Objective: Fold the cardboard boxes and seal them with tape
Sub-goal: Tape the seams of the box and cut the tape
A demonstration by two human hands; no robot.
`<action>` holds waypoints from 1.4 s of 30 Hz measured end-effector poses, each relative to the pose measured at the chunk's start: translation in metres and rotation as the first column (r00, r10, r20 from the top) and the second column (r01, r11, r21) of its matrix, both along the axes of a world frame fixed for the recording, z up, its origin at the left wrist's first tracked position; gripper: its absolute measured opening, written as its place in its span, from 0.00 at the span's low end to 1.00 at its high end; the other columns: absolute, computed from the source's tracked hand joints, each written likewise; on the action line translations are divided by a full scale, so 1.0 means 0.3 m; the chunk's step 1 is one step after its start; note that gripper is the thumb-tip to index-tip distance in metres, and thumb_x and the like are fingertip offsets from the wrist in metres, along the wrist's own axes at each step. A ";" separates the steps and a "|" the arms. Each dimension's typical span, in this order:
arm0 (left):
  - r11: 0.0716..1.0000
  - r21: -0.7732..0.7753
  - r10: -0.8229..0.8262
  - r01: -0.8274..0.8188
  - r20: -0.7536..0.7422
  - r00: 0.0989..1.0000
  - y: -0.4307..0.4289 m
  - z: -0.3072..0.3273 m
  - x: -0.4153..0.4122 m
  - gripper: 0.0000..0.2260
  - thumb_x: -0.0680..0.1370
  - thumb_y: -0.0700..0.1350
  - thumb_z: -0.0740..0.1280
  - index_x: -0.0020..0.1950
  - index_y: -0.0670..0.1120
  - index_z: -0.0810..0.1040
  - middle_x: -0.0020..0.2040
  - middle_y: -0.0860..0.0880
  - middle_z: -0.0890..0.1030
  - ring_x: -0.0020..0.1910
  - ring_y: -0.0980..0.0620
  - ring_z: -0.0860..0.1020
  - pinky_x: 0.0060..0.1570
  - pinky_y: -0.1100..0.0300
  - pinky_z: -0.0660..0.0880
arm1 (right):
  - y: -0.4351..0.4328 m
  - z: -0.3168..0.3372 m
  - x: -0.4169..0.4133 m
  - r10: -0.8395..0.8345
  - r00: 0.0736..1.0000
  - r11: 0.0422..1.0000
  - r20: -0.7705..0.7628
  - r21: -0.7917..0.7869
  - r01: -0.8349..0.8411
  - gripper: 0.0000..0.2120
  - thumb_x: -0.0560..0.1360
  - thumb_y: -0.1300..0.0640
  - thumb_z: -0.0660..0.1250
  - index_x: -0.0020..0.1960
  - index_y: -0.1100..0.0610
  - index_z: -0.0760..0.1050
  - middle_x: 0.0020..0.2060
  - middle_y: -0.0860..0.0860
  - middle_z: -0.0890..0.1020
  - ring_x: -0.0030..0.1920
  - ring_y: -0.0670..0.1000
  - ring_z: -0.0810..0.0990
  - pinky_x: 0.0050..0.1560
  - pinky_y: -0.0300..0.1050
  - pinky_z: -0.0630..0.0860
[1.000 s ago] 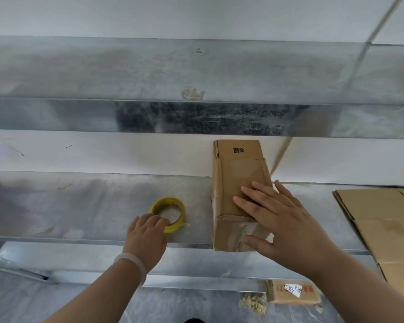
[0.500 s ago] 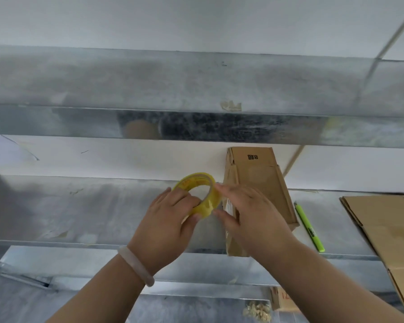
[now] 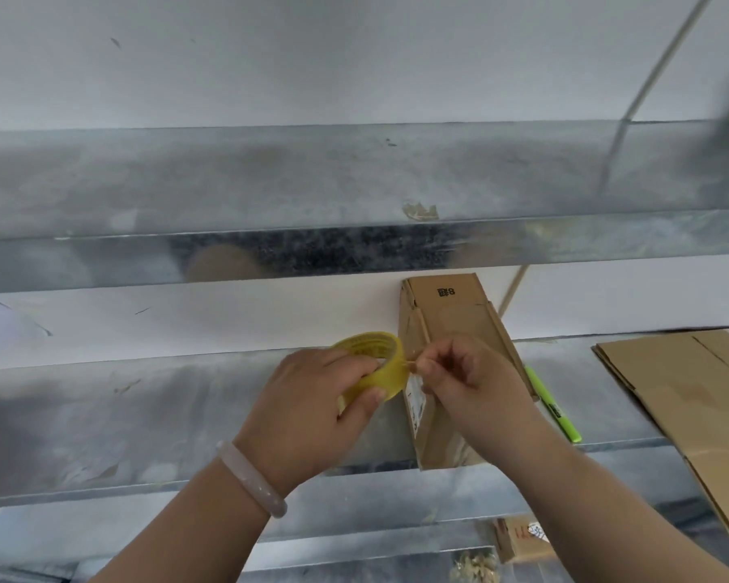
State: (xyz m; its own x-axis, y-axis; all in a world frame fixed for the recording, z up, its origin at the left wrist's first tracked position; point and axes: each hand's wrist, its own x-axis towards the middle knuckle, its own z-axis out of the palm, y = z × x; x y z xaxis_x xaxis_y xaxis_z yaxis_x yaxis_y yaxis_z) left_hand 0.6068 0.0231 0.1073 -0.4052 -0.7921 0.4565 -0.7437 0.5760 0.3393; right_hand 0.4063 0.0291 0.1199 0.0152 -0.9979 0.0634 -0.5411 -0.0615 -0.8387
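Item: yellow tape roll [image 3: 373, 366], held in the air by left hand [image 3: 312, 410], just left of folded cardboard box [image 3: 451, 368] lying on metal surface [image 3: 144, 414].
Right hand [image 3: 472, 380]: fingertips pinched on the tape's free end.
Nearby: green highlighter [image 3: 552, 408]; flat cardboard stack [image 3: 682, 410].
Risk: thin tape may split or restick if the pinch slips.
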 end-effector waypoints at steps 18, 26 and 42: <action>0.994 0.025 -0.103 0.107 -0.136 0.985 0.028 0.027 -0.076 0.10 0.77 0.60 0.60 0.44 0.56 0.74 0.37 0.61 0.76 0.41 0.57 0.77 0.59 0.63 0.72 | 0.071 0.060 -0.227 -0.158 0.736 0.981 0.659 0.188 0.042 0.06 0.77 0.67 0.64 0.42 0.64 0.75 0.36 0.58 0.84 0.38 0.57 0.85 0.43 0.49 0.84; 0.990 -0.128 0.053 -0.058 -0.040 0.998 0.050 0.017 -0.100 0.21 0.78 0.65 0.56 0.40 0.51 0.76 0.33 0.61 0.74 0.37 0.57 0.73 0.54 0.58 0.73 | 0.074 0.040 -0.350 -0.211 0.742 0.972 0.636 0.219 0.089 0.07 0.78 0.66 0.63 0.42 0.64 0.76 0.35 0.57 0.84 0.37 0.56 0.85 0.48 0.52 0.82; 0.957 -0.152 0.278 -0.246 0.250 0.927 -0.009 -0.112 -0.157 0.27 0.77 0.69 0.49 0.39 0.54 0.80 0.31 0.57 0.77 0.30 0.55 0.74 0.40 0.60 0.68 | -0.011 -0.097 -0.431 -0.379 0.755 0.879 0.535 0.464 0.112 0.07 0.79 0.64 0.63 0.45 0.67 0.77 0.33 0.58 0.82 0.35 0.53 0.81 0.45 0.53 0.83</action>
State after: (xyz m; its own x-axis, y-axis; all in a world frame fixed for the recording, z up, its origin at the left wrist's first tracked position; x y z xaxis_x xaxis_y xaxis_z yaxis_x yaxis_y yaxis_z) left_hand 0.5598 0.0206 0.0737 -0.3100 -0.8345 0.4555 -0.9269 0.3719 0.0506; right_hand 0.2771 0.0257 0.0909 -0.1408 -0.9010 -0.4103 0.1267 0.3946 -0.9101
